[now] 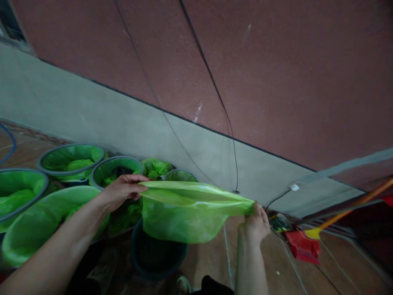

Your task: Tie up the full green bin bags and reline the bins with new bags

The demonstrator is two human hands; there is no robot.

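Observation:
A green plastic bag [187, 223] is stretched wide between my hands, its mouth facing up and partly spread. My left hand [125, 190] pinches one end of the rim, and my right hand [257, 221] grips the opposite end. Under the bag, on the floor, stands a dark bucket [159, 262], its far side hidden behind the hanging plastic. The bag's lower edge overlaps the bucket in view; whether they touch I cannot tell.
To the left stand several bins lined with green bags, among them a grey-rimmed bin [72, 149]. A red dustpan or broom head [303, 246] with a yellow-orange pole [353, 205] is at the right. Cables run down the wall [196, 151] behind.

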